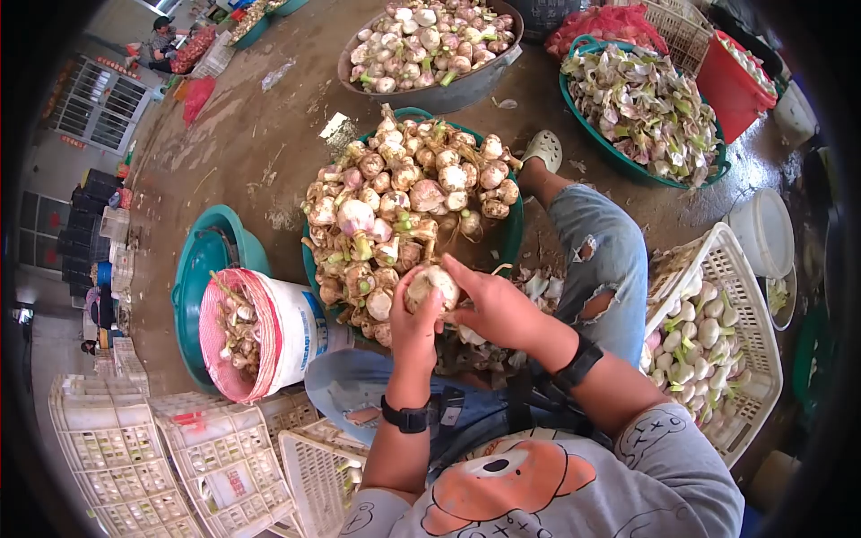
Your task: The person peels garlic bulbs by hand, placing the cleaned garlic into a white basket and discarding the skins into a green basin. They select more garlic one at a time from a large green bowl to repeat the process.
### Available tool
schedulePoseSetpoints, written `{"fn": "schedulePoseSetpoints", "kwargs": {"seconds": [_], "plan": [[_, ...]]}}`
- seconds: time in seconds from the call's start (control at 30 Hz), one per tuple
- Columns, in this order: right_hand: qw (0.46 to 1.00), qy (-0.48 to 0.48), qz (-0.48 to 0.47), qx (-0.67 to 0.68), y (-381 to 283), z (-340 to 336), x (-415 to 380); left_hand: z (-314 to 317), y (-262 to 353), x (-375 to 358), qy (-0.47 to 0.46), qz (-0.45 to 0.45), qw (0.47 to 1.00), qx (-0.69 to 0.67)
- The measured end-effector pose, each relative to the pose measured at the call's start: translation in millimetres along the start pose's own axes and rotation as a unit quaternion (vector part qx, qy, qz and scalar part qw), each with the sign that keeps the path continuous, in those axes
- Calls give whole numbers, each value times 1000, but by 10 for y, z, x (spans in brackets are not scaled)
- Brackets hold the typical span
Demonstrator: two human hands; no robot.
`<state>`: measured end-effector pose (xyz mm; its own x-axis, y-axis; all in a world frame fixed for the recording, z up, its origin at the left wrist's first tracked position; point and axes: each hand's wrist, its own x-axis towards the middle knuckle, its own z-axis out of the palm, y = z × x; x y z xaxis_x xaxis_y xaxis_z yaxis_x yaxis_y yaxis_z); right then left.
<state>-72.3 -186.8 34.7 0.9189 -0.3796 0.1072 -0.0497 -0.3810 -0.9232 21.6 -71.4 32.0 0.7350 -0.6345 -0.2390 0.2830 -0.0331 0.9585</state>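
Observation:
A garlic bulb (pixel 431 289), pale with its root end facing up, sits between my two hands. My left hand (pixel 415 321) wraps round it from the left and below. From the right, my right hand (pixel 491 305) closes on the same bulb, thumb and fingers against its side. Both hands are over the near edge of a green tub (pixel 513 235), where unpeeled garlic bulbs (pixel 395 193) with brown roots and short stems are heaped high. Loose garlic skins (pixel 538 289) lie beside my right hand. The fingertips behind the bulb are partly hidden.
A white crate (pixel 762 394) of cleaned garlic stands at my right. Left are a white-and-red bucket (pixel 291 327), a teal basin (pixel 193 260) and stacked crates (pixel 99 448). Ahead are a metal basin (pixel 475 90) of garlic and a green tub (pixel 574 99) of peelings. Another person (pixel 164 40) sits far off.

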Motion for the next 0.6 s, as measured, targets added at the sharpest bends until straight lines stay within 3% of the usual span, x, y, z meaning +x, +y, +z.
{"fn": "schedulePoseSetpoints", "kwargs": {"seconds": [0.07, 0.13, 0.3, 0.4, 0.47, 0.6], "plan": [[999, 35, -22, -22, 50, 151, -93, 26, -5, -25, 68, -15, 993, -96], [983, -12, -42, -176, 53, 236, -172, -9, 42, -62, 91, -41, 985, -141], [984, 10, -30, -176, 33, 350, -194, -56, 57, -167, 116, -58, 989, -68], [994, 53, -12, -98, 172, 382, -166, -102, -25, -153, 108, -81, 986, -102], [997, 44, 29, 54, 179, 334, -162, -136, -71, -139, 100, -100, 979, -144], [998, 35, -19, -53, 28, 300, -254, -188, -122, -124, 53, -105, 986, -120]]}}
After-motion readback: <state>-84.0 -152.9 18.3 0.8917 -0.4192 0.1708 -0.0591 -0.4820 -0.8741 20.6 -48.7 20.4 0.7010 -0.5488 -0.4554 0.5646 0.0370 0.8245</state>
